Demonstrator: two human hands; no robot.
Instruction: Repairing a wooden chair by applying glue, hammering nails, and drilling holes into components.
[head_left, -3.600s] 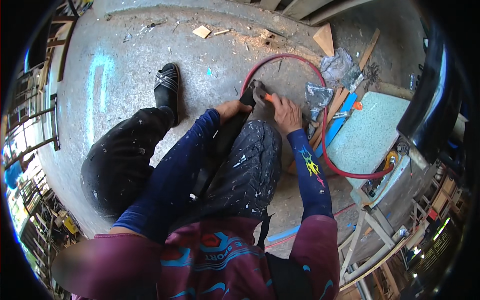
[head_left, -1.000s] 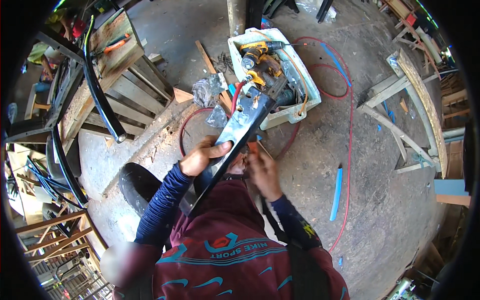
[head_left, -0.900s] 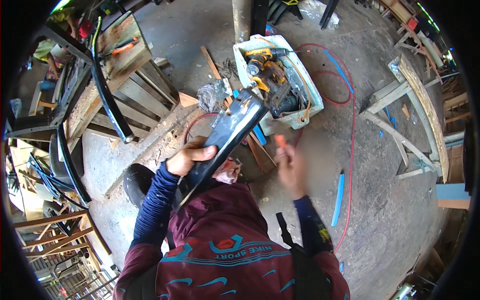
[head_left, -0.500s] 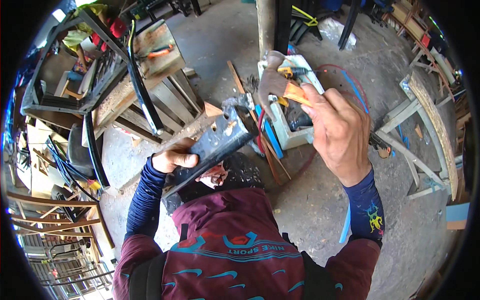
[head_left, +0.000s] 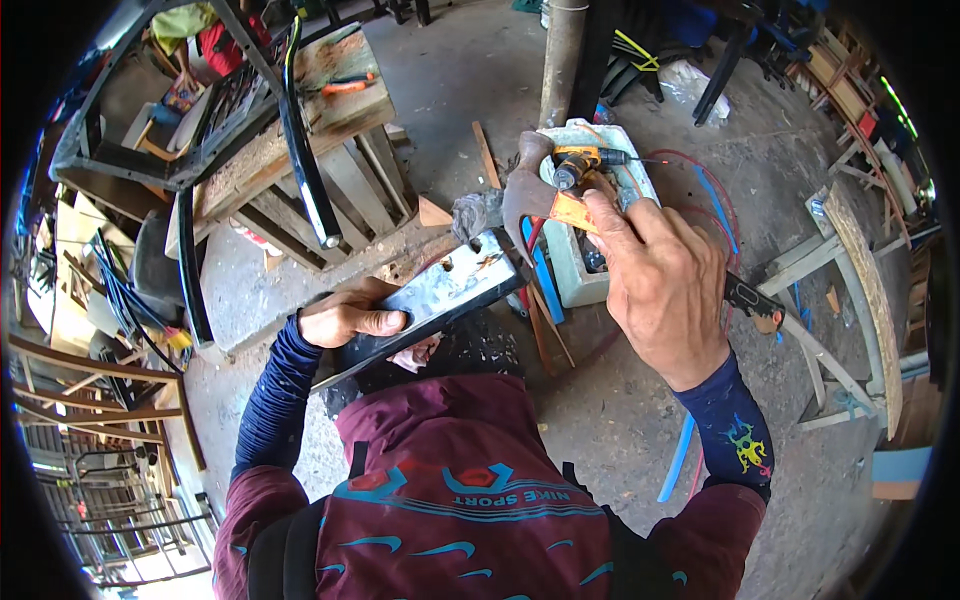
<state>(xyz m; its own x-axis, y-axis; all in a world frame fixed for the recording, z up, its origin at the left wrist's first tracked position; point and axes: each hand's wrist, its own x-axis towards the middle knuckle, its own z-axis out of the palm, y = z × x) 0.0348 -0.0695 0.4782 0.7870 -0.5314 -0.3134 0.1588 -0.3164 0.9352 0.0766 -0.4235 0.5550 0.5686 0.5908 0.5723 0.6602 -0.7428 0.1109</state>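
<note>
My left hand is closed on a long black metal piece with holes and a scuffed, glinting upper face, held slanting over my lap. My right hand grips a claw hammer with an orange and black handle, raised above and to the right of the metal piece's far end. The hammer's head is in front of a white crate holding a yellow and black drill and other tools that are partly hidden.
A wooden bench at upper left carries pliers and black tubes; another person is behind it. A pale wooden frame stands at right. Blue strips, red hose and wood offcuts lie on the floor. A post rises behind the crate.
My right hand has lifted the hammer from low beside the metal piece to a raised position. The metal piece now lies at a flatter slant. The view has tilted upward, showing more workshop.
</note>
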